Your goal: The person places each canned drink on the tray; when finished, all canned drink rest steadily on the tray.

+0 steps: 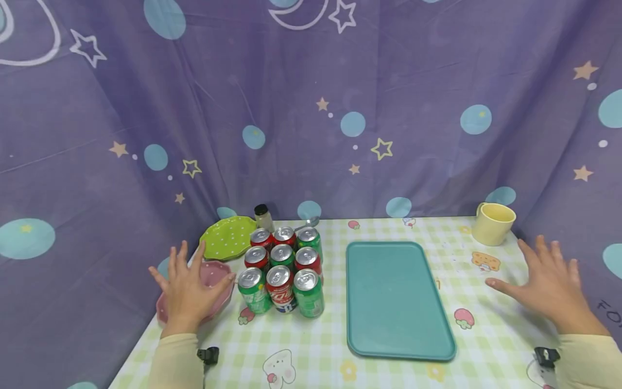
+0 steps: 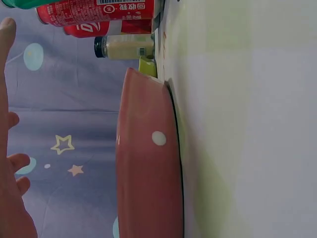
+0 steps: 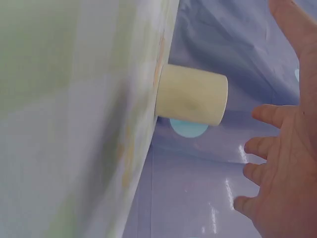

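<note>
Hovering spread and empty, left hand (image 1: 187,289) and right hand (image 1: 549,283); nine cans (image 1: 284,270) untouched, centre tray (image 1: 396,302) bare

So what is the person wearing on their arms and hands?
Both arms are in pale cream-yellow long sleeves that end at the wrists. The left hand and the right hand are bare, with no gloves or rings showing. A small black device sits at the left wrist, and another one at the right wrist.
</note>
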